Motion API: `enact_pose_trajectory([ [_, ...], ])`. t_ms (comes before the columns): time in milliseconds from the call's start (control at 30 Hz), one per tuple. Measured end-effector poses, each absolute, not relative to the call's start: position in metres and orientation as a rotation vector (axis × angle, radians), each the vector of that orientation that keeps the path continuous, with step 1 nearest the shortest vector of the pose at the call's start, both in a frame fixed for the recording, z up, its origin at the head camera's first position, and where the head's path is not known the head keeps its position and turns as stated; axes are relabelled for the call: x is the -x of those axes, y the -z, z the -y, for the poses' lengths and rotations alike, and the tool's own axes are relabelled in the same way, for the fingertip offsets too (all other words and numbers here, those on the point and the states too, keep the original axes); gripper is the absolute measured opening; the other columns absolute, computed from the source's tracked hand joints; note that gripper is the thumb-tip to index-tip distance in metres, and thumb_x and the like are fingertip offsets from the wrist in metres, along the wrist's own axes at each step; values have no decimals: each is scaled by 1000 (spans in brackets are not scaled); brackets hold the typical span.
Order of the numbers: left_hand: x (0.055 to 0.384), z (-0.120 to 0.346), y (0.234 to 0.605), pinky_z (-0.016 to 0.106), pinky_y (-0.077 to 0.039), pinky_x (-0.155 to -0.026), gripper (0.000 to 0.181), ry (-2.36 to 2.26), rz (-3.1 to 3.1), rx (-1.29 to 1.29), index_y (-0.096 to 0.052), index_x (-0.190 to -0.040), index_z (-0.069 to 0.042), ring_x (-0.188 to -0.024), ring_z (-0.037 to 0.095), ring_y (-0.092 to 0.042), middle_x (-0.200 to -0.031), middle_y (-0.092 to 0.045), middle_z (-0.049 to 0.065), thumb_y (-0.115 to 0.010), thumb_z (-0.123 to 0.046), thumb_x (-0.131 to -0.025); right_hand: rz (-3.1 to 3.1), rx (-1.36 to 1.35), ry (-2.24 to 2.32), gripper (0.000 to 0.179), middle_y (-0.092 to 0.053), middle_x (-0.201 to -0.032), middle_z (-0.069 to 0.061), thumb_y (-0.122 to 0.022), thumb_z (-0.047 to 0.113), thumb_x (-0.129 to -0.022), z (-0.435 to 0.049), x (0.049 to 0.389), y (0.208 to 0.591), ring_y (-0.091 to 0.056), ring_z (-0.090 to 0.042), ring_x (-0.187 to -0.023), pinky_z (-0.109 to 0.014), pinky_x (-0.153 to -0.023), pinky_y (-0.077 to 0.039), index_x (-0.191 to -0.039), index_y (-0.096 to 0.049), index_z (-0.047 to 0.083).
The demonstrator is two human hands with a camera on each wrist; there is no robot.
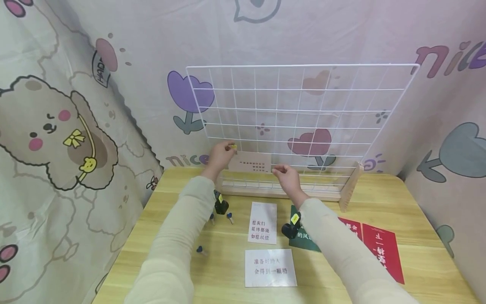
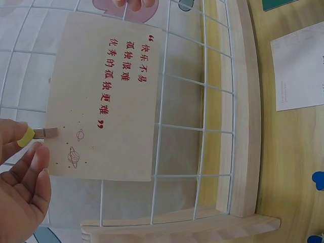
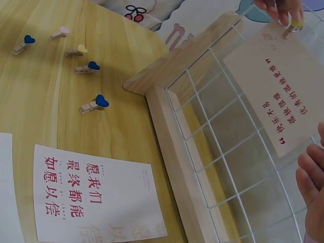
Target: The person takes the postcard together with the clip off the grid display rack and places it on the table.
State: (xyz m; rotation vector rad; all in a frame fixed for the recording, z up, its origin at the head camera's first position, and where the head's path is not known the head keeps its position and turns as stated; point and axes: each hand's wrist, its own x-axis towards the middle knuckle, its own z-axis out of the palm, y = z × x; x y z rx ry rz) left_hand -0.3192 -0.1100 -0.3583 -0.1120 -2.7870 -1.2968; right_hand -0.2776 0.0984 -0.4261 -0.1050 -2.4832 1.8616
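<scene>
A pale postcard (image 1: 250,162) with red lettering and small planet drawings lies against the lower part of a white wire grid (image 1: 303,110). At its left edge, my left hand (image 1: 221,157) pinches a small wooden clothespin (image 2: 44,133) with a yellow top between thumb and finger. The clothespin's tip overlaps the postcard's edge. Just off the postcard's right edge is my right hand (image 1: 287,179), in front of the grid, its fingers loosely bent. In the right wrist view, the right hand's fingers (image 3: 309,174) show beside the postcard's corner, with nothing seen in them.
The grid stands in a wooden base (image 1: 281,193). On the table lie two white cards, the upright one (image 1: 263,223) and the wide one (image 1: 270,268), a green card (image 1: 303,241) and red cards (image 1: 383,249). Several heart-topped clothespins (image 3: 95,104) lie at left. Black wrist mounts sit on both arms.
</scene>
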Motion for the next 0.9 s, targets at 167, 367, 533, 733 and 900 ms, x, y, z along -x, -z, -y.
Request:
enact_pose_trajectory([
  [167, 321, 110, 361, 31, -44, -71, 29, 1313, 2763, 99, -52, -116, -9, -86, 21, -52, -93, -57, 9, -49, -17, -88, 2475, 106, -1856, 29, -54, -103, -14, -55, 14, -84, -95, 281, 427, -50, -25, -96, -34, -81, -41, -109, -53, -1],
  [367, 323, 111, 367, 30, -44, -71, 27, 1401, 2718, 53, -55, -113, -11, -85, 18, -53, -92, -57, 5, -48, -23, -89, 2474, 89, -1854, 29, -54, -105, -15, -53, 11, -85, -94, 285, 430, -51, -26, -96, -33, -82, -41, -110, -52, -1],
  [533, 323, 110, 369, 27, -45, -69, 27, 1462, 2671, 35, -56, -111, -10, -82, 17, -52, -91, -57, 5, -48, -23, -89, 2483, 92, -1869, 29, -54, -108, -15, -52, 11, -86, -94, 287, 432, -50, -25, -99, -33, -85, -40, -112, -51, 0],
  [733, 323, 107, 370, 26, -45, -65, 26, 1514, 2629, -20, -57, -108, -8, -78, 16, -53, -88, -57, 5, -51, -21, -87, 2512, 79, -1841, 28, -54, -107, -14, -52, 12, -85, -92, 290, 435, -50, -25, -98, -34, -84, -40, -110, -53, 1],
  [900, 323, 107, 370, 26, -45, -65, 25, 1551, 2609, -54, -58, -107, -9, -78, 16, -52, -87, -57, 5, -51, -21, -87, 2528, 98, -1824, 27, -54, -103, -13, -54, 14, -85, -90, 292, 435, -49, -25, -95, -35, -81, -41, -108, -54, 0],
])
